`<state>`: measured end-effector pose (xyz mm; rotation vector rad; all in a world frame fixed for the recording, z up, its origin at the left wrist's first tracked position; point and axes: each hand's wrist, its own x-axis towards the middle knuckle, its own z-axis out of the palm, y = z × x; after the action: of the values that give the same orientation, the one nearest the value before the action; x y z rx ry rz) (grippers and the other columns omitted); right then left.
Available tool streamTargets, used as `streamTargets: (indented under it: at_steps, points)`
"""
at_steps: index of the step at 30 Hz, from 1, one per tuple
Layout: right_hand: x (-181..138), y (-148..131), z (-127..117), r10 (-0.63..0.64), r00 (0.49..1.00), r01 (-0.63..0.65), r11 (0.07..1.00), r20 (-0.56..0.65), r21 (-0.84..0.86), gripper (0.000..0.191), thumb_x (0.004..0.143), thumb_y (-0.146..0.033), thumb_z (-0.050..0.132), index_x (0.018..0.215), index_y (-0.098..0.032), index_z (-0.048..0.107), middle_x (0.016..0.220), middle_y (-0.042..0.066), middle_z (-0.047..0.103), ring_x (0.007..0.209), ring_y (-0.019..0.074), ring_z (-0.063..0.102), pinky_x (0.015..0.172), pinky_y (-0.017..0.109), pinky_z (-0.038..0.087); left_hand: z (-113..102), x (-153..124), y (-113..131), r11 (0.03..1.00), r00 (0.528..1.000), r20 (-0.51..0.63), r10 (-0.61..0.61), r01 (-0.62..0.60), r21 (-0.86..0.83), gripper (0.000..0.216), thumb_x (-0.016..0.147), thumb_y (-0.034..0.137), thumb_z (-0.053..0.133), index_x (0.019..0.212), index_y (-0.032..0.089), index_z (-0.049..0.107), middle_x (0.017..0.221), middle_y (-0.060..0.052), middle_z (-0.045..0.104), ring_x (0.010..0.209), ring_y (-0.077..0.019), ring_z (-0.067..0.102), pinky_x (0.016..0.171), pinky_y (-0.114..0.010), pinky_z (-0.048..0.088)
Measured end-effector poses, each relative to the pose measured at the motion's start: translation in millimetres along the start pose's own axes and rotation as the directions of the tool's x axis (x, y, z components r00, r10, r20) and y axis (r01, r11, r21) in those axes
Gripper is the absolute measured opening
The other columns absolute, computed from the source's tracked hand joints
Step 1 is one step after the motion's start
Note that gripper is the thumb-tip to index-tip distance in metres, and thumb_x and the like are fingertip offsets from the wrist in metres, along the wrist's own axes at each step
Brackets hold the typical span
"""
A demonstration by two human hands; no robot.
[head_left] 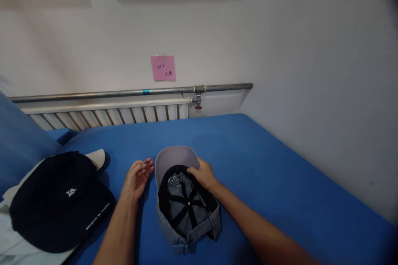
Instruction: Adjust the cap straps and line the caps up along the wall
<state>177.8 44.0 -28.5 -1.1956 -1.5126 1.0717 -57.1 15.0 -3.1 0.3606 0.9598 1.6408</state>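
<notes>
Now right hand (202, 174) pinches upturned grey cap (186, 198); left hand (137, 178) open beside.

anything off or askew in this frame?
Only the grey cap: it lies upside down on the blue surface, lining up. The right hand grips its inner band; the left hand is open beside the brim. The black cap sits upright.

Faded grey denim cap (186, 211) on matt blue cloth sheet (280, 174)
</notes>
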Motion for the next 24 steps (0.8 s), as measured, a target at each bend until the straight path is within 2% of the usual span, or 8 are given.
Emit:
streamTargets:
  at_steps: [24]
  points:
    - [3.0, 8.3, 0.9, -0.024, 1.000, 0.024, 1.000, 0.008, 0.002, 0.023, 0.065, -0.024, 0.057, 0.086, -0.018, 0.064, 0.074, 0.000, 0.063, 0.067, 0.0156, 0.054, 0.064, 0.027, 0.046, -4.4, 1.9, -2.0, 0.998, 0.999, 0.018, 0.027, -0.028, 0.062, 0.018, 0.053, 0.001, 0.064, 0.054, 0.016, 0.053, 0.071, -0.002, 0.068, 0.072, -0.0154, 0.067, 0.067, -0.026, 0.056]
